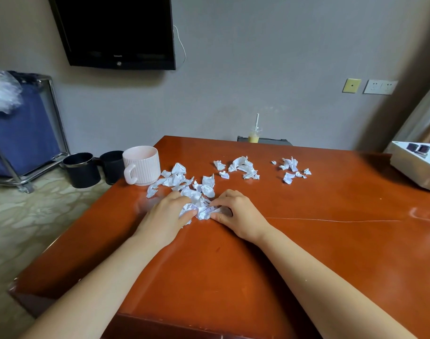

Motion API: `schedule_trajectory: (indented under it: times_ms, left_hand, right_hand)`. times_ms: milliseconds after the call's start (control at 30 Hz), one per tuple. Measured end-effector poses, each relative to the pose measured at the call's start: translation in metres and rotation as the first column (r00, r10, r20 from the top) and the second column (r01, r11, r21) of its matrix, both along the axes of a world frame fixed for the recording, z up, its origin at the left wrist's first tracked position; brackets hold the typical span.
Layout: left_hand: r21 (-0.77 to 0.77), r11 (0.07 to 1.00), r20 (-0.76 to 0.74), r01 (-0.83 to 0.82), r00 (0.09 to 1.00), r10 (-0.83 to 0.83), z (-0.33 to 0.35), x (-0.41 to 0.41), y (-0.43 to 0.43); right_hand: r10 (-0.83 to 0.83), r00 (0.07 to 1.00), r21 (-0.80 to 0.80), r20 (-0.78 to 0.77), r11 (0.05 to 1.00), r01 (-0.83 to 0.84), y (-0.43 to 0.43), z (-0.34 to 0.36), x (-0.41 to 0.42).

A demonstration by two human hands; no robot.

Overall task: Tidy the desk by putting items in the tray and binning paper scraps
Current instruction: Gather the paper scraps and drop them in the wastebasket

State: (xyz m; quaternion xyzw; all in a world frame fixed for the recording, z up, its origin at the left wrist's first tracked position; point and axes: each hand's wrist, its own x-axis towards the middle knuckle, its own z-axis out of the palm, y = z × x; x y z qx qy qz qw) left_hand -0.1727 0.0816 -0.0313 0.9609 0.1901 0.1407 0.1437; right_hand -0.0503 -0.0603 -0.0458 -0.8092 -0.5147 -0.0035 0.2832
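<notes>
Under my left hand and right hand is a glossy red-brown wooden desk, with soft light shining off its top. Straight ahead of both hands stands a plain grey wall. Up and beyond my left hand a black television hangs on it, a white cable trailing beside the screen. Far beyond my right hand sit a yellow wall plate and a white socket, with a pale curtain at the edge. Out past my left hand the floor is pale and mottled, and a blue cart on a metal frame stands there.
</notes>
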Motion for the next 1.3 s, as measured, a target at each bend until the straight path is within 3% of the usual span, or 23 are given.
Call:
schedule_trajectory:
  times_ms: [300, 567, 967, 1300]
  left_hand:
    - [-0.116, 0.992, 0.117, 0.040, 0.993, -0.026, -0.011, 0.001, 0.003]
    - [-0.143, 0.990, 0.169, -0.005, 0.985, 0.030, 0.008, 0.011, -0.021]
    - [-0.152, 0.970, 0.214, 0.190, 0.964, -0.156, 0.041, 0.052, -0.089]
    - [-0.207, 0.861, 0.220, 0.465, 0.879, -0.423, 0.050, 0.076, -0.188]
  right_hand:
    - [0.009, 1.000, 0.057, 0.020, 0.998, -0.010, 0.005, 0.002, -0.006]
    - [-0.121, 0.993, 0.039, 0.005, 0.992, 0.121, -0.018, 0.008, 0.005]
    - [-0.344, 0.939, 0.080, -0.016, 0.936, 0.344, -0.128, 0.061, 0.034]
    - [-0.540, 0.842, 0.049, -0.009, 0.840, 0.540, -0.252, 0.088, 0.023]
